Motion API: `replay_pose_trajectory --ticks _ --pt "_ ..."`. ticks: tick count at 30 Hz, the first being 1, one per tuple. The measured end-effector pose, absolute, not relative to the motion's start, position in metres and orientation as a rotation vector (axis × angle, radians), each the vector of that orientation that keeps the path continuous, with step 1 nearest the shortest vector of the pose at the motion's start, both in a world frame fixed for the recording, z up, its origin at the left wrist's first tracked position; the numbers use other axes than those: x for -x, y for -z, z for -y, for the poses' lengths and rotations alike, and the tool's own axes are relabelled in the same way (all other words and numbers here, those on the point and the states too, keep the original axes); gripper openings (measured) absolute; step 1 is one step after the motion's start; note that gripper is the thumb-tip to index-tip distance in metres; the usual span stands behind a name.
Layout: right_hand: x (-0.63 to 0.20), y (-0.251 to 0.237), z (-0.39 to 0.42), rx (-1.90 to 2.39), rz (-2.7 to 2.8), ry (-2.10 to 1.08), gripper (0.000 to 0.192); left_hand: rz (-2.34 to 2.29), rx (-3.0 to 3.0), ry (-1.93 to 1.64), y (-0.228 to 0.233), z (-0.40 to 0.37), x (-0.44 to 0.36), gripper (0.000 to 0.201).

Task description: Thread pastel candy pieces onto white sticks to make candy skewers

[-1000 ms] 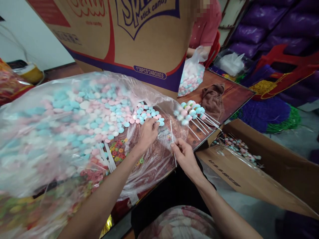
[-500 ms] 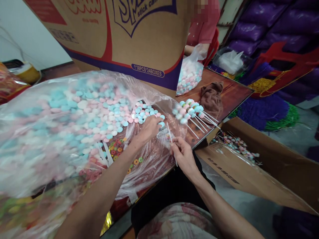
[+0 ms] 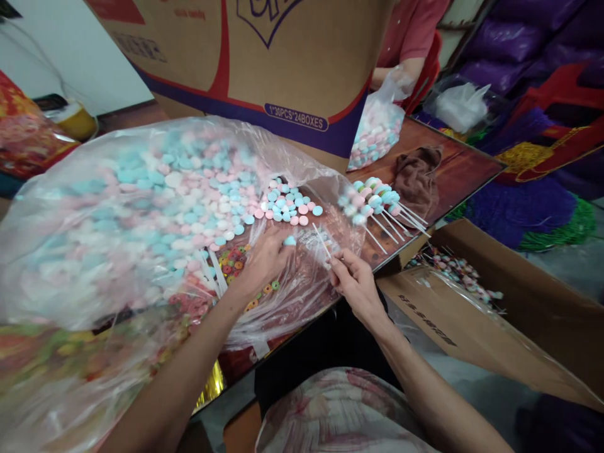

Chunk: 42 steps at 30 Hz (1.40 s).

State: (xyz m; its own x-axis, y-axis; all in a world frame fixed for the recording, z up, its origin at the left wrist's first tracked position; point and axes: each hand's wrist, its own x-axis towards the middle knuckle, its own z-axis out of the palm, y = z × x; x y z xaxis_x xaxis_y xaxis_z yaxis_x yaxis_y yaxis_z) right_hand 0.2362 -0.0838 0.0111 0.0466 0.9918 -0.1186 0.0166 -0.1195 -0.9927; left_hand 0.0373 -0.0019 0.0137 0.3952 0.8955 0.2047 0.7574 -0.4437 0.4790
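My left hand (image 3: 265, 257) pinches a light blue candy disc (image 3: 289, 241) just below a loose heap of pink, blue and white discs (image 3: 292, 204) at the mouth of a large clear plastic bag (image 3: 141, 201). A thin white stick (image 3: 321, 242) points up and left toward that disc, gripped in my right hand (image 3: 355, 283). Small coloured ring candies (image 3: 233, 264) lie under the plastic beside my left wrist. A bundle of finished candy sticks (image 3: 377, 204) lies on the table to the right.
A big cardboard carton (image 3: 264, 56) stands behind the bag. A brown cloth (image 3: 418, 179) and a smaller candy bag (image 3: 377, 129), held by another person in red, lie at the table's far right. An open box (image 3: 495, 302) with filled sticks sits on the floor.
My left hand has drawn back from the candy heap toward me with a blue disc. The stick in my right hand has tilted left toward it. The camera has shifted.
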Motion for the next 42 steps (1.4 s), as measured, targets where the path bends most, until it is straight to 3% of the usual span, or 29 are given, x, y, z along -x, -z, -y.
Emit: replay_pose_trajectory --ticks 6,11,15,19,23,34,42 --pt "-0.215 -0.010 0.086 1.316 1.254 -1.342 0.021 -1.419 -2.416 -0.633 0.006 0.032 -0.033 0.047" --pt "-0.215 -0.004 0.087 1.326 1.321 -1.311 0.021 -1.457 -2.276 -0.699 0.004 0.029 -0.035 0.035" --pt "-0.215 -0.003 0.089 1.312 1.337 -1.326 0.022 -1.434 -1.801 -0.900 0.003 0.021 -0.030 0.028" --pt "-0.208 -0.003 0.090 1.293 1.382 -1.292 0.022 -1.361 -1.239 -1.025 -0.003 0.023 -0.028 0.042" --pt "-0.202 -0.004 0.088 1.317 1.410 -1.229 0.027 -1.389 -1.107 -1.091 -0.011 0.028 -0.028 0.049" --pt "-0.196 0.004 0.086 1.349 1.324 -1.295 0.030 -1.596 -1.726 -1.119 -0.001 0.042 -0.036 0.027" --pt "-0.194 0.005 0.085 1.298 1.188 -1.298 0.022 -1.630 -1.979 -1.018 0.000 0.061 -0.061 0.035"
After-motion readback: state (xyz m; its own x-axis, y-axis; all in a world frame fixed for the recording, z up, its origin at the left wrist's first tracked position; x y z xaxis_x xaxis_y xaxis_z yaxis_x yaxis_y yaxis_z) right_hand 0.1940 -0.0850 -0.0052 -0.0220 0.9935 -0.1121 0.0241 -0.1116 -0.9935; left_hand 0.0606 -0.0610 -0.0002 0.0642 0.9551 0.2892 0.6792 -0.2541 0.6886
